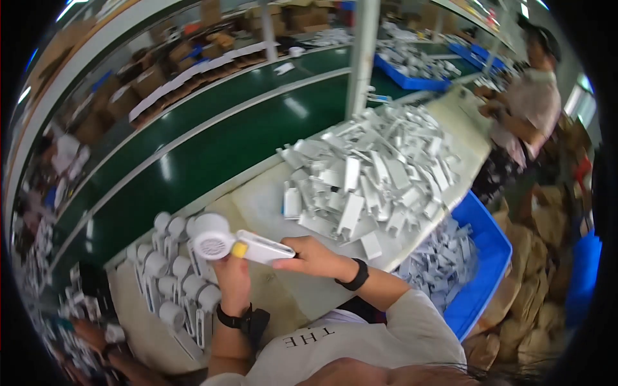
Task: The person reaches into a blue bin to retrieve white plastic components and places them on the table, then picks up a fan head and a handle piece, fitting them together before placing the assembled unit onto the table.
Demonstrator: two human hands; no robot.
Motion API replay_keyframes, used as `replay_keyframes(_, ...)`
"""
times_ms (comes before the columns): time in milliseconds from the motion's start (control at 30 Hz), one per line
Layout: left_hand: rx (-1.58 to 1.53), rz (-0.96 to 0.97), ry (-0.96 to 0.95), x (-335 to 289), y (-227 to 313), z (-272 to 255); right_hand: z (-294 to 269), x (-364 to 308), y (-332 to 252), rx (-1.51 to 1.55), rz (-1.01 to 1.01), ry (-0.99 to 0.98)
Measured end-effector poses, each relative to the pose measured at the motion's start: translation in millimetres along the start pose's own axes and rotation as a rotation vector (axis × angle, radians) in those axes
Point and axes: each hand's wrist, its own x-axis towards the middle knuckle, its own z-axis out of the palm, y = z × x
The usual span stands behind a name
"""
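Observation:
Between my two hands is a white hair dryer [212, 237], its round grilled end facing me. My left hand [233, 280] is closed under its neck, where a small yellow piece shows; I cannot make out whether it belongs to the dryer or covers a fingertip. The handle, with a long slot, points to the right, and my right hand [315, 257] grips its end. Beside my left hand, several similar white hair dryers [170, 286] lie in rows on the table. A large heap of white plastic handle shells [380, 170] covers the table beyond my right hand.
A blue bin [492, 257] of greyish-white parts stands at the table's right edge. Behind the table runs a green conveyor [257, 122], with a white post [362, 58] before it. A co-worker [531, 96] stands far right; another person's arm [93, 334] shows lower left. Brown sacks [515, 321] lie right.

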Motion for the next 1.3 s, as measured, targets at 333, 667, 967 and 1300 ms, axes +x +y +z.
replay_keyframes(333,1.346,0.509,0.373,49,167,-110,-7,-14,5,-0.066,0.155,-0.155)
replay_keyframes(667,1.977,-0.102,0.519,29,125,-369,-4,-12,10,-0.146,0.156,-0.251)
replay_keyframes(967,1.877,0.106,0.323,39,138,-215,-91,9,-64,-0.492,-0.037,-0.271)
replay_keyframes(1300,0.714,-0.339,-0.292,-45,44,-54,-234,57,-58,-0.729,0.209,-0.054)
